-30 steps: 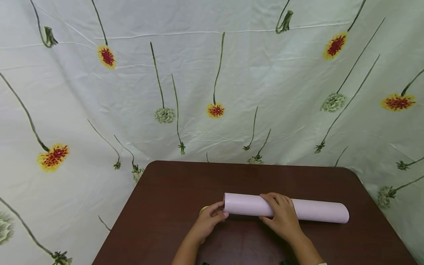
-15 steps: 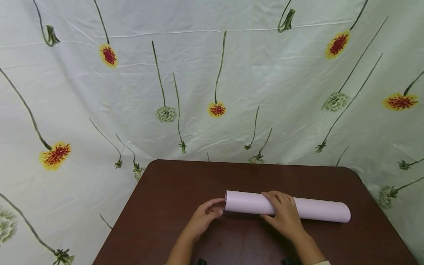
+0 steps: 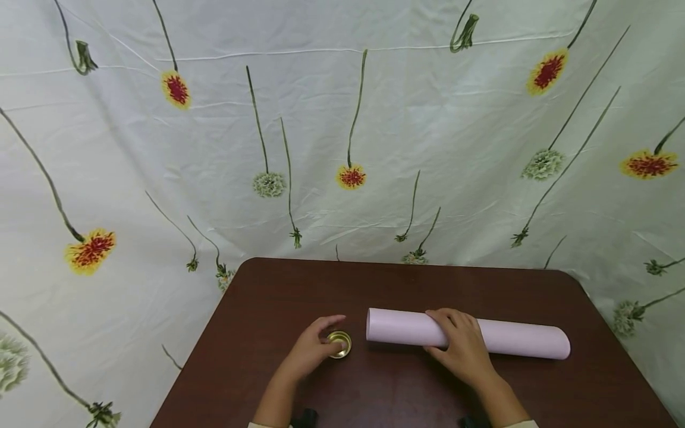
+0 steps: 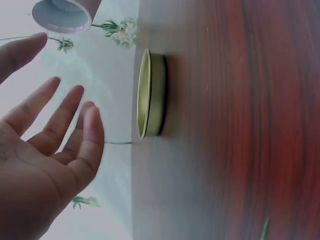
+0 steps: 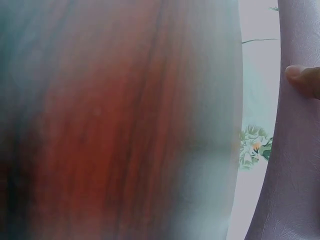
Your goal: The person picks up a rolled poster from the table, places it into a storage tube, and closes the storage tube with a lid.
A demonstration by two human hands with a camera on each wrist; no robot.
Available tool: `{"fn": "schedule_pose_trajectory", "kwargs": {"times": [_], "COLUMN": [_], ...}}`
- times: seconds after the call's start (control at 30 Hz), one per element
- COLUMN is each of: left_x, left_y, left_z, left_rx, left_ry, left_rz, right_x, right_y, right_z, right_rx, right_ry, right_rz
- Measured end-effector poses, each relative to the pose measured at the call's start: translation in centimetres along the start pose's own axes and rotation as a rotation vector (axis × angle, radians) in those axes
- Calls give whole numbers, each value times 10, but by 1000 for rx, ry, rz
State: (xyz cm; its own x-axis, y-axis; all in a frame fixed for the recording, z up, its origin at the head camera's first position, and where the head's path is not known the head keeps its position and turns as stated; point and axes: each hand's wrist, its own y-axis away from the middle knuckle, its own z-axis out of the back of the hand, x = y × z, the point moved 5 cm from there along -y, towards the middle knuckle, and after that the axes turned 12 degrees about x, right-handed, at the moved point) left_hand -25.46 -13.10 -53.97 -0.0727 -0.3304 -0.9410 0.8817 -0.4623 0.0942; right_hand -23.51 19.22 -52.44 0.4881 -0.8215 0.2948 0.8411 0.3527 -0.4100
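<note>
A long pale pink tube point(image 3: 396, 327) lies crosswise above the table, slightly tilted down to the right. My right hand point(image 3: 462, 346) grips it around the middle, with the thumb point(image 5: 302, 80) pressed on its side in the right wrist view. The tube's left end is open and hollow, as the left wrist view shows. A shallow round gold metal lid point(image 4: 157, 95) sits rim up on the table, left of that end. My left hand point(image 3: 306, 352) is beside the lid with fingers spread, overlapping its edge in the head view; in the left wrist view the fingers are apart from it.
The dark brown wooden table point(image 3: 299, 285) has rounded far corners. Behind it hangs a white cloth point(image 3: 321, 142) printed with flowers. Dark objects point(image 3: 306, 417) show at the near edge, close to the wrists.
My left hand has drawn away from the tube's open end, to the left. The gold lid, half hidden and then fully hidden by that hand, now shows. The right hand keeps its grip.
</note>
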Motion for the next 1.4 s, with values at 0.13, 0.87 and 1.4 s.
{"fn": "schedule_pose_trajectory", "kwargs": {"times": [0.13,0.87,1.4], "left_x": [0,8,10], "left_y": [2,0,-4], "left_z": [0,-14,-9], "left_rx": [32,47,-8], "left_ry": [-165,-608,-638], "left_rz": [-1,35,57], "right_x": [-2,-6,-6], "right_y": [1,4,5], "right_z": [-1,-1,-1], "right_rx": [7,12,13], "right_ry": [7,23,27], "right_rz": [-8,0,-4]}}
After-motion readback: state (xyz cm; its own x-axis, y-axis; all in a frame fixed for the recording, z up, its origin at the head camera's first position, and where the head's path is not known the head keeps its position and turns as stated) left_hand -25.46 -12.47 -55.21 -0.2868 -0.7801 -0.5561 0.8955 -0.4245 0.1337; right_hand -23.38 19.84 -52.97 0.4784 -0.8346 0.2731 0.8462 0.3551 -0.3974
